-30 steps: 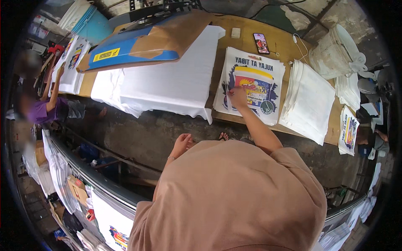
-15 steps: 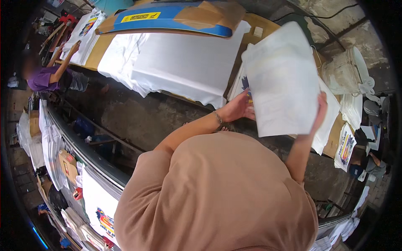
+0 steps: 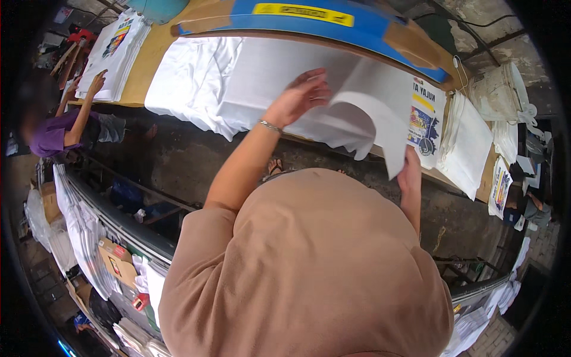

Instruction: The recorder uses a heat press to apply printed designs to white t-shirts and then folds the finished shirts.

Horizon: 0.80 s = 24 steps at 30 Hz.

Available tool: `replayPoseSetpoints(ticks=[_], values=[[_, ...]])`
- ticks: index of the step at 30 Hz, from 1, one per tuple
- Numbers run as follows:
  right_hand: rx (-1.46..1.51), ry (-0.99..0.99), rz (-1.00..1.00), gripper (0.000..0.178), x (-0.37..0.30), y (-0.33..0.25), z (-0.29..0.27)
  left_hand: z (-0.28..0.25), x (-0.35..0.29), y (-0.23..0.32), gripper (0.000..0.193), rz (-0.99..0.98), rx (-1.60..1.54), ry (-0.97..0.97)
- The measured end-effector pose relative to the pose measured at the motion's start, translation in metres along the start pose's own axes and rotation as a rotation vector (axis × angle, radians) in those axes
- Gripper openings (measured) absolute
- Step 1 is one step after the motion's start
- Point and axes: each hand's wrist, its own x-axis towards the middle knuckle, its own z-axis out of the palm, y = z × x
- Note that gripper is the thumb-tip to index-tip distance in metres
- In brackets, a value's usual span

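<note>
My right hand [image 3: 409, 171] is closed on the near right corner of a thin white sheet [image 3: 386, 122], which curls up in an arch over the table. My left hand [image 3: 299, 98] is open, fingers apart, holding nothing, above the white cloth [image 3: 267, 77] spread on the table and just left of the sheet. A bracelet circles that wrist. Just right of the sheet lies a white piece of fabric with a colourful print [image 3: 422, 122], partly covered by the sheet. Beside it is a pile of white pieces [image 3: 467, 134].
A long blue and brown panel [image 3: 369, 24] with a yellow label spans the table's far side. At left, a person in a purple shirt [image 3: 56, 134] reaches toward stacked printed white cloths [image 3: 116, 56]. A whitish bucket [image 3: 496, 92] stands far right. Behind me runs a dark curved rail [image 3: 119, 217].
The sheet has moved left from above the pile at right to over the white cloth, bending into a curl. My left hand has moved left and up, away from the sheet. My right hand still grips it.
</note>
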Motion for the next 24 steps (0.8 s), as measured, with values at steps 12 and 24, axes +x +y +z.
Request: replayPoseSetpoints(ticks=[12,24], values=[[-0.806,0.188,-0.247,0.021,-0.011,0.036,0.073,-0.091,-0.042,0.073,0.056,-0.085,0.353,0.211],[-1.227,0.269,-0.401,0.041,0.056,0.026,0.137,-0.132,-0.088,0.063,0.04,0.394,1.879,0.651]])
